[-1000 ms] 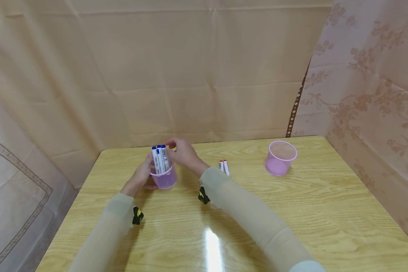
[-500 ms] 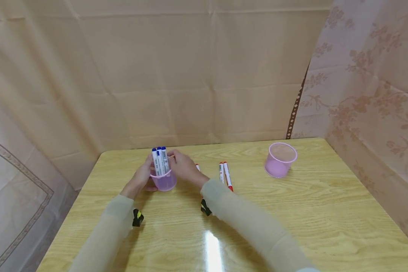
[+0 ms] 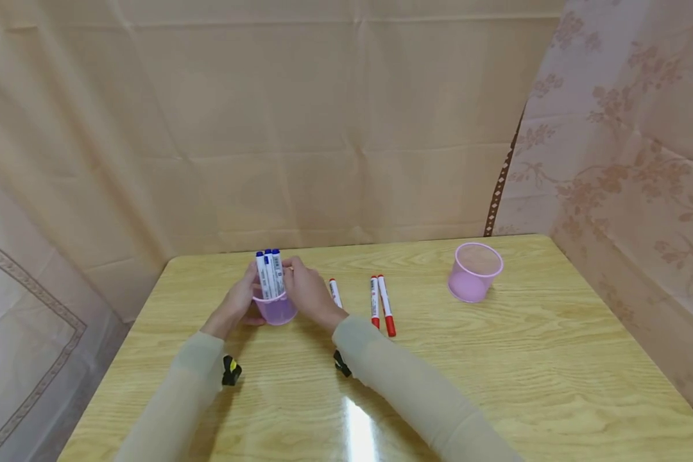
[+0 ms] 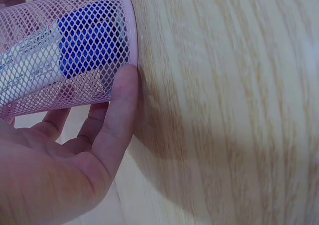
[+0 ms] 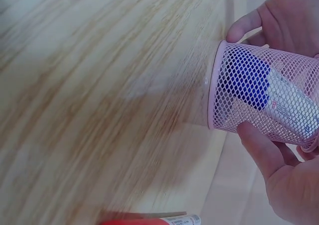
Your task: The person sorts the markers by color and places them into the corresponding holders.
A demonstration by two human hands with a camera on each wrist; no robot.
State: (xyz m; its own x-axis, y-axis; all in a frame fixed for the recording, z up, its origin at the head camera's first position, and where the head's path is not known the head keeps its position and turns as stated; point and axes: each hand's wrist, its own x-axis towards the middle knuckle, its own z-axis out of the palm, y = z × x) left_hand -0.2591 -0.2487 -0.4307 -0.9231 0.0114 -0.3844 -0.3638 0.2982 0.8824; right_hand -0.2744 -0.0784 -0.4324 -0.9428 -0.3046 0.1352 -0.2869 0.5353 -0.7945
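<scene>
A pink mesh pen cup [image 3: 278, 313] stands at the left of the table, holding several white markers [image 3: 272, 276] with blue ends. My left hand [image 3: 235, 305] grips its left side; in the left wrist view the thumb [image 4: 123, 85] lies against the mesh near the base ring. From the opposite side my right hand [image 3: 312, 294] holds the same cup, with its thumb [image 5: 256, 145] on the mesh in the right wrist view and other fingers partly hidden behind. Blue marker ends also show through the mesh near the base.
Right of my right hand lie red-and-white markers: one [image 3: 335, 294] partly hidden by the forearm, and two side by side, a left one [image 3: 375, 300] and a right one [image 3: 386, 307]. A second pink cup [image 3: 472, 285] stands further right. Curtains hang behind the wooden table [image 3: 531, 359].
My right hand has come down from beside the marker tops to the cup's side. With the forearm shifted, more of the red markers shows. My left hand stays on the cup.
</scene>
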